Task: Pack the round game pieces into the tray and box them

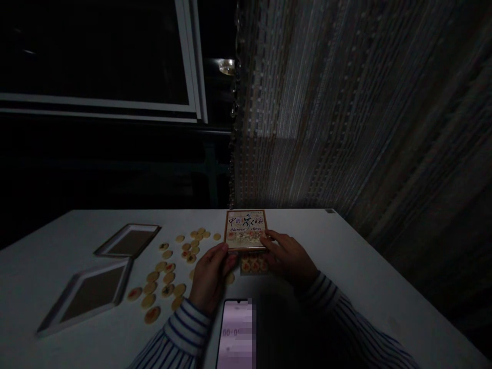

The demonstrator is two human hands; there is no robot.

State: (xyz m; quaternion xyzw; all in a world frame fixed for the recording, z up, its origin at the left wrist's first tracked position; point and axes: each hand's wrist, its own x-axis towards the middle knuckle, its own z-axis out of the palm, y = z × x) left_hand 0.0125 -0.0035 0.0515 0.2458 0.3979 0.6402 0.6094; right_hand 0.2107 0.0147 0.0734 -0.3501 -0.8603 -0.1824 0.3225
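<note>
Both my hands grip a small square box [246, 228] printed with Chinese characters, tilted up above the white table [346, 266]. My left hand [210, 274] pinches its lower left corner. My right hand [289, 258] holds its lower right edge. Under the box a few round chess pieces [253, 265] sit together on the table. Many more round yellowish pieces [169, 271] lie scattered to the left of my left hand.
Two shallow square trays [90, 294] [128, 240] with white rims lie at the left of the table. A lit phone [237, 333] lies near the front edge between my striped sleeves. A dark window and a beaded curtain [346, 102] stand behind.
</note>
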